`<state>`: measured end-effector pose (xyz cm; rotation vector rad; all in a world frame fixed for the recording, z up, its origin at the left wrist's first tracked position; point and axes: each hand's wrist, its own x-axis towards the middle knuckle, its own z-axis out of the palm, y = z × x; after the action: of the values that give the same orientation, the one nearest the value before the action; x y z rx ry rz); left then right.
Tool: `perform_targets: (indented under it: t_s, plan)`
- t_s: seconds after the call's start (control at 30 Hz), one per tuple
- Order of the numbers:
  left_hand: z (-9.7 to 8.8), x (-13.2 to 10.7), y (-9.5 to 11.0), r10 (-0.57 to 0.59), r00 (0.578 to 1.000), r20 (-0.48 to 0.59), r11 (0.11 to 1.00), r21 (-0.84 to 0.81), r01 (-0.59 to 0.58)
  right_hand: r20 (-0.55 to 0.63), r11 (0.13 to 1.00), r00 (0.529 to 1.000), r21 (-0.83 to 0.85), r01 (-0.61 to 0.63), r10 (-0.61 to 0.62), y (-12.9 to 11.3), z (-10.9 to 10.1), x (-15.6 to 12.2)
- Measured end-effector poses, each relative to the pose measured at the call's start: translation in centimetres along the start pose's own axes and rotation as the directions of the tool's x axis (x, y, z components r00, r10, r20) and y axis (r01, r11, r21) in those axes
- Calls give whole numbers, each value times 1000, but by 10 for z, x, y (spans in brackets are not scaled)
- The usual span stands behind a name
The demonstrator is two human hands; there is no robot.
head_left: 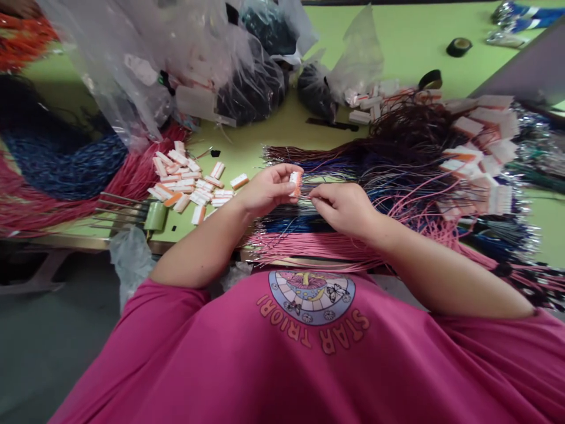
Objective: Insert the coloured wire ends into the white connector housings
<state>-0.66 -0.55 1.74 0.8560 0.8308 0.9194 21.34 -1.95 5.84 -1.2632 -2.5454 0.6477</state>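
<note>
My left hand (266, 189) pinches a small white and orange connector (295, 182) between thumb and fingers, held over the wire bundles. My right hand (342, 206) is curled just to its right, fingertips pinched near the connector, apparently on a thin wire end too fine to make out. Under both hands lie rows of pink, blue and dark wires (353, 171) spread across the green table (410, 41). A heap of loose white and orange connectors (185, 179) lies to the left of my left hand.
Clear plastic bags (185, 65) with dark parts stand at the back left. Red and blue wire bundles (66, 165) fill the far left. Wires fitted with white connectors (481, 147) lie on the right. Tape rolls (459, 46) sit at the back right.
</note>
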Motion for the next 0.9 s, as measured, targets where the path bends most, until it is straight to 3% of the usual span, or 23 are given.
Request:
perform_targets:
  t_s: [0.3, 0.4, 0.47, 0.53, 0.63, 0.7, 0.8, 0.9]
  plan:
    - [1, 0, -2, 35, 999, -23, 998, 44, -34, 87, 989, 994, -141, -55, 68, -6, 6, 1]
    - [2, 1, -5, 109, 994, -32, 989, 108, -105, 135, 990, 984, 71, -124, 114, -8, 2, 5]
    - [3, 1, -7, 169, 985, -29, 971, 176, -161, 175, 910, 970, 351, -221, 168, -7, 0, 8]
    - [4, 1, -8, 208, 978, -17, 949, 244, -198, 247, 747, 937, 567, -347, 248, -4, 0, 11]
    - [4, 1, -10, 236, 972, -4, 928, 298, -224, 364, 530, 881, 704, -473, 302, 0, 6, 15]
    - [4, 1, -11, 257, 966, -6, 923, 299, -244, 390, 453, 878, 753, -477, 276, 2, 12, 16]
    - [4, 2, -12, 279, 960, -24, 923, 282, -262, 378, 413, 889, 789, -455, 258, 2, 18, 16]
    - [5, 2, -15, 269, 963, -20, 927, 278, -253, 286, 506, 916, 767, -395, 282, -2, 19, 16]
